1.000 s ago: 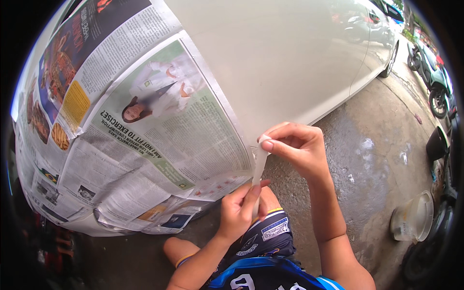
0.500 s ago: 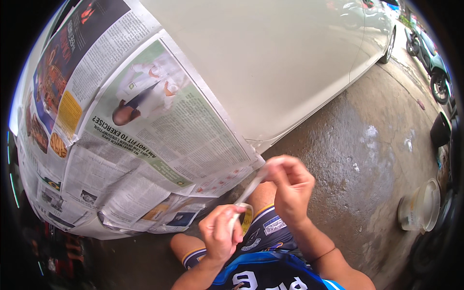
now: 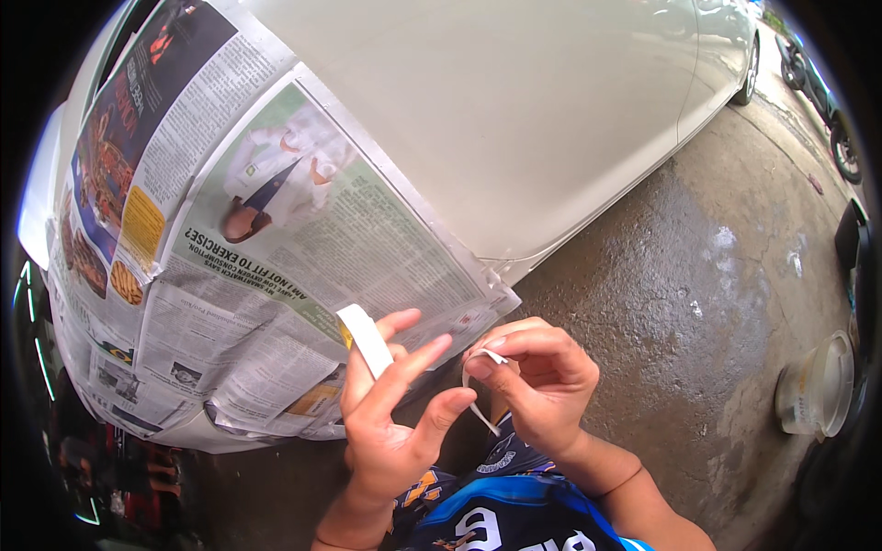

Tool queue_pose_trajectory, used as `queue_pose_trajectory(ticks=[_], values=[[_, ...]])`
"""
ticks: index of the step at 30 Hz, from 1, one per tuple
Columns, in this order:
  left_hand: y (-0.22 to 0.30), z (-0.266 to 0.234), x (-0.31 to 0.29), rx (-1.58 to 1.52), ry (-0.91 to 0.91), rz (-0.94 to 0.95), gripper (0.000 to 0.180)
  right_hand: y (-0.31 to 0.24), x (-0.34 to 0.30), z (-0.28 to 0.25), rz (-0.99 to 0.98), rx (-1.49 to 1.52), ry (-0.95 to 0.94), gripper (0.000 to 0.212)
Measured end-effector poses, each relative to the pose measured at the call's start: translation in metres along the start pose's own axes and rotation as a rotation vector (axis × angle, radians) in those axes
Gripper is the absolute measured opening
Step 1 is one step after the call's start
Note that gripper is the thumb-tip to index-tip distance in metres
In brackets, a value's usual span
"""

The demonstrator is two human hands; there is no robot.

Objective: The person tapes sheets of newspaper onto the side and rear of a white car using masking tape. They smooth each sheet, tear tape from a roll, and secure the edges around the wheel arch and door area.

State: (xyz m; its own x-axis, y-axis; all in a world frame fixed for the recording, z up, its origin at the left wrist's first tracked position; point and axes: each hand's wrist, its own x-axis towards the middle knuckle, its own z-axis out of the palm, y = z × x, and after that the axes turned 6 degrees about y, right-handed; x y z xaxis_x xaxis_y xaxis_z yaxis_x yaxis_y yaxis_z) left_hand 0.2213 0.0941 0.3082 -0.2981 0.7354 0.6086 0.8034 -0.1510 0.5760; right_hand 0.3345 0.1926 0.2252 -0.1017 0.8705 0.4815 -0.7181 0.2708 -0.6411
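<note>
A roll of white masking tape [image 3: 366,342] sits hooked on the fingers of my left hand [image 3: 390,422]; the thumb and other fingers are spread. To its right, my right hand [image 3: 547,381] pinches a short strip of white masking tape [image 3: 483,415] between thumb and fingertips. The strip dangles and curls, apart from the roll. Beyond my hands, newspaper sheets [image 3: 303,197] cover the corner end of a cream-coloured car [image 3: 514,119]. Along the sheets' right edge runs a band of tape on the bodywork.
Wet concrete floor [image 3: 661,266] lies right of the car. A translucent plastic tub [image 3: 813,390] stands on it at the right, with a dark container [image 3: 850,243] farther back. Motorcycles [image 3: 818,87] are parked at the far right. A person's legs [image 3: 161,473] show at lower left.
The tape stretched between my hands is now a separate strip in my right hand. My left hand has risen and opened its fingers, with the roll still on them.
</note>
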Motion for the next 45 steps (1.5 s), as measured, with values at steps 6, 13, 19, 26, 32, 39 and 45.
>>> queue_pose_trajectory(ticks=[6,13,19,26,32,39,45], values=[[-0.006,0.013,-0.01,0.007,0.016,0.011,0.015,0.005,-0.006,-0.004,0.047,-0.037,-0.028,0.025],[0.008,0.019,-0.018,-0.004,0.201,-0.092,0.019,0.009,0.003,-0.011,0.01,0.271,0.155,0.031],[-0.028,-0.036,0.043,0.548,0.651,0.381,0.031,0.057,0.032,-0.024,-0.014,-0.019,0.167,0.062],[-0.085,-0.019,0.15,1.143,0.154,0.854,0.063,0.147,0.062,0.018,0.299,-0.197,0.255,0.056],[-0.101,-0.015,0.158,1.172,0.108,0.876,0.069,0.142,0.089,0.008,-0.157,-0.379,0.443,0.027],[-0.098,-0.009,0.16,1.117,0.104,0.855,0.083,0.128,0.112,0.029,-0.302,-0.529,0.137,0.018],[-0.097,-0.01,0.159,1.088,0.093,0.833,0.084,0.135,0.13,0.046,-0.417,-0.615,0.145,0.013]])
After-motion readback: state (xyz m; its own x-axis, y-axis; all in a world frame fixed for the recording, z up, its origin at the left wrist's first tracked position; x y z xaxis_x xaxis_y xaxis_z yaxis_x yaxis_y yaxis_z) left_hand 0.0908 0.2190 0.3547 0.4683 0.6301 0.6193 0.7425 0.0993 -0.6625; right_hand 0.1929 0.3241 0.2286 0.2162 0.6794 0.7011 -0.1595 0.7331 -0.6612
